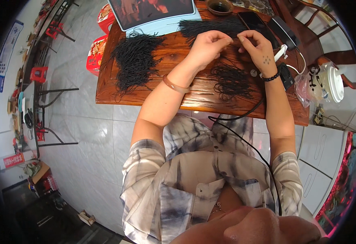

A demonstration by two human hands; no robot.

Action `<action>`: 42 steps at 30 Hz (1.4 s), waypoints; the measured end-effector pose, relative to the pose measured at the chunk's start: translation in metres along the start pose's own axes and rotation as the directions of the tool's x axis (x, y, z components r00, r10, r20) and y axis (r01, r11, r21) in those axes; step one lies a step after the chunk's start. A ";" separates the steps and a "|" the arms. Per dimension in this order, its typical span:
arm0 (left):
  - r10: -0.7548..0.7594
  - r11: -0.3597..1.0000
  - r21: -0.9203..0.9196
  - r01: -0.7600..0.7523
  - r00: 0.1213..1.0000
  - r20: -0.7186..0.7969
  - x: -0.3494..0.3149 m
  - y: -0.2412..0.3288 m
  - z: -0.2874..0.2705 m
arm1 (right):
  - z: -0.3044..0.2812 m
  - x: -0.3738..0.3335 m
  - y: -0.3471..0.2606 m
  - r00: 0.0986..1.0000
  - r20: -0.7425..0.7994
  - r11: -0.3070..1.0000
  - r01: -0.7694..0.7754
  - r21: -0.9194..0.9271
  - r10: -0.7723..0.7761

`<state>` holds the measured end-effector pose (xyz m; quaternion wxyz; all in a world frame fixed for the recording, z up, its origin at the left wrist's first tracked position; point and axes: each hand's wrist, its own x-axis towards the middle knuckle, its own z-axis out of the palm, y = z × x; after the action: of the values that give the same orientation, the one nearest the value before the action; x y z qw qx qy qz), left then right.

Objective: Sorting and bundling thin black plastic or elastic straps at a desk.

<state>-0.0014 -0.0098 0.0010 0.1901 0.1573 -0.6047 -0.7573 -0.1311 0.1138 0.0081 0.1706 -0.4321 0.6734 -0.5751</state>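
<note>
Above the dark wooden table, my left hand (210,46) and my right hand (259,49) are raised close together. Thumb and forefinger are pinched on each, with the tips nearly meeting. What they pinch is too thin to make out. Just beneath them lies a loose bunch of black cords (231,80). Behind my hands stretches a straighter bundle of black cords (194,28). A bigger heap of black cords (135,61) spreads over the table's left part, left of my left forearm.
A screen on a light-blue base (161,28) stands at the back. A dark bowl (219,6), a phone (254,23), a black box (282,30) and a lidded cup (333,83) line the right side. Red boxes (96,53) sit left. A black cable (239,118) hangs over the front edge.
</note>
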 end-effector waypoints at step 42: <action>0.450 0.725 0.546 -0.420 0.889 0.087 0.002 -0.001 0.002 | 0.004 -0.004 -0.018 0.946 0.039 0.907 0.320 -0.274 -0.322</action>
<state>-0.0043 -0.0092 0.0002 0.3245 0.0787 -0.8111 -0.4803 -0.1184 0.1151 0.0221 0.0095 -0.5545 0.6674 -0.4971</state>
